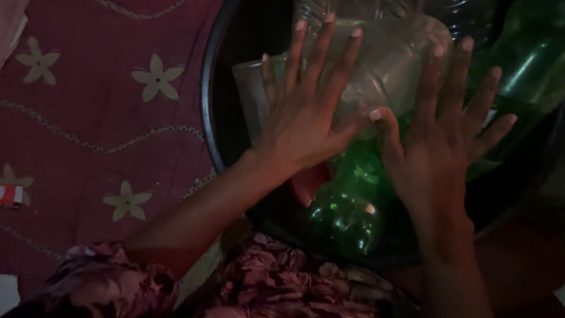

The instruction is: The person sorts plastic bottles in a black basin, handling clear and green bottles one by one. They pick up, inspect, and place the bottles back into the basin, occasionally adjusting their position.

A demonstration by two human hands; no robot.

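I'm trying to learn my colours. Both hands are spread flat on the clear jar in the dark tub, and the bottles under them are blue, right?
Not quite. The head view shows the bottles are green, not blue. The rest holds: the left hand and right hand lie spread flat on the clear jar in the dark tub.

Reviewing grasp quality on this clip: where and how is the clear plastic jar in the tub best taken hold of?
Probably by its broad curved sides, one palm each side from above. The clear jar lies tilted on green bottles, too wide for one hand; the left hand and right hand rest spread on it.
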